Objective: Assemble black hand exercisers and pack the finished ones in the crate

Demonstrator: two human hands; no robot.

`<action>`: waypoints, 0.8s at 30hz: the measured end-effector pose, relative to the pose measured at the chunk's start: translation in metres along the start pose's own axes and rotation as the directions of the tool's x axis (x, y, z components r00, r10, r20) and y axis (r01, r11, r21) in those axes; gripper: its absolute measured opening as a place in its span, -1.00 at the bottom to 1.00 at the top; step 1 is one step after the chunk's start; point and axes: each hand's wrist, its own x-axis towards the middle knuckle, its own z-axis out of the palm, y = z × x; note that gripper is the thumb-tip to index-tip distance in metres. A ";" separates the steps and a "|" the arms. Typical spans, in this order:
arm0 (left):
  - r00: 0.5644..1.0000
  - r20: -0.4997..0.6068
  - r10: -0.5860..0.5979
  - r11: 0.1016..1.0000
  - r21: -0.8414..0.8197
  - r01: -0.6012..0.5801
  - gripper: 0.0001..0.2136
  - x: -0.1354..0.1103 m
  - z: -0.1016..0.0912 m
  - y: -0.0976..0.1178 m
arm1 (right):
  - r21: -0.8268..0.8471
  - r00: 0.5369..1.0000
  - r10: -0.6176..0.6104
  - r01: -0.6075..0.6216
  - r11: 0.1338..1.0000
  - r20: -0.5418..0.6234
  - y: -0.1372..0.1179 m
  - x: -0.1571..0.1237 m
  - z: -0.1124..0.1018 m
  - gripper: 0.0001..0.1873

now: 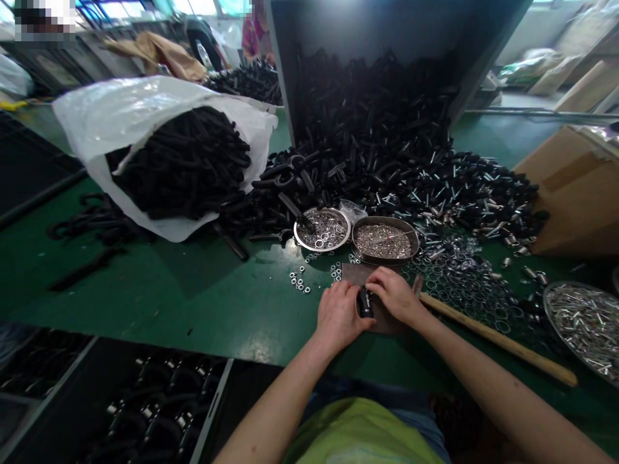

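Note:
A short black plastic part (366,304) with pale markings is held over a flat metal plate (385,322) near the table's front edge. My left hand (341,310) wraps round its left side, thumb at the near end. From the right, my right hand (393,293) pinches at its far end; whatever small thing may be between those fingertips is hidden. Just beyond the plate stand a round metal dish (348,227) of rings and an oval tin (414,248) of tiny metal pieces. A hammer (498,338) with a wooden handle lies right of my right hand.
Black plastic parts (367,122) spill from a large bin at the back. A white sack (178,96) of black parts stands left, a cardboard box (573,187) right. Loose rings (464,277) and a tray of metal pins (587,322) lie right. A crate (213,412) stands below left.

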 end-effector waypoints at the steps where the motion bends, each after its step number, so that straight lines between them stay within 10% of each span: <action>1: 1.000 -0.001 0.002 1.000 0.009 -0.002 -0.49 0.000 0.000 0.000 | -0.063 0.999 -0.042 0.041 0.997 -0.013 -0.002 -0.003 0.003 -0.86; 8: 0.999 -0.021 0.049 0.998 0.039 -0.048 -0.52 -0.001 0.004 -0.002 | -0.426 0.959 -0.279 0.274 0.862 0.052 -0.009 -0.014 0.001 -0.77; 15: 0.994 -0.031 0.100 0.995 0.008 -0.100 -0.34 -0.004 0.004 -0.002 | -0.621 0.985 0.168 -0.147 0.770 -0.025 0.022 0.056 -0.067 -0.76; 24: 0.990 -0.025 0.140 0.990 0.019 -0.139 -0.37 -0.006 0.002 -0.001 | -0.675 0.952 0.283 -0.133 0.726 0.117 0.037 0.086 -0.066 -0.79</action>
